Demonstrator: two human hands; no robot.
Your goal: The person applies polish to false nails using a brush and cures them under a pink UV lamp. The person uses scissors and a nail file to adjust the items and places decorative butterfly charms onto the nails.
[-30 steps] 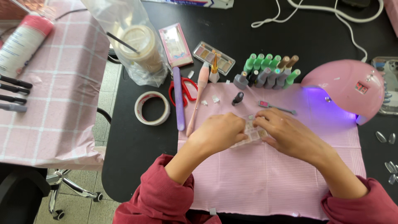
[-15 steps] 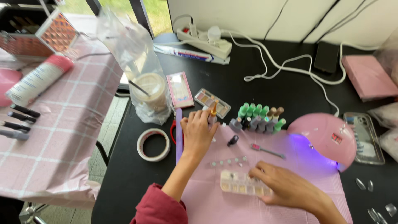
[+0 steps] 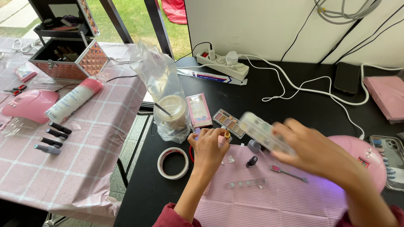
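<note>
Tabletop: the black tabletop [image 3: 294,105] carried the work things; a second table with a pink checked cloth [image 3: 84,147] stood to its left.
Mat: a pink ribbed mat [image 3: 273,206] lay on the near part of the tabletop, under both forearms.
Nail lamp: a pink domed nail lamp [image 3: 366,155] sat at the right of the mat, partly hidden behind the right hand, with violet light at its mouth.
Bagged cup: a lidded drink cup in a clear plastic bag [image 3: 168,113] stood just beyond the left hand.
Right hand: the right hand [image 3: 315,153] was raised above the mat, blurred, its grip closed on the clear compartment box.
Clear compartment box: the clear compartment box [image 3: 265,132] was held tilted in the air above the mat's far edge, its contents too blurred to tell.
Left hand: the left hand [image 3: 208,149] rested at the mat's far left corner, fingers pinched around the small gold-capped bottle.
Tape roll: a white tape roll [image 3: 173,163] lay flat on the tabletop, just left of the left hand.
Strip: a clear strip of nail tips [image 3: 247,183] lay on the mat between the two arms.
Small gold-capped bottle: the small gold-capped bottle [image 3: 227,135] showed only at its cap, at the left fingertips.
</note>
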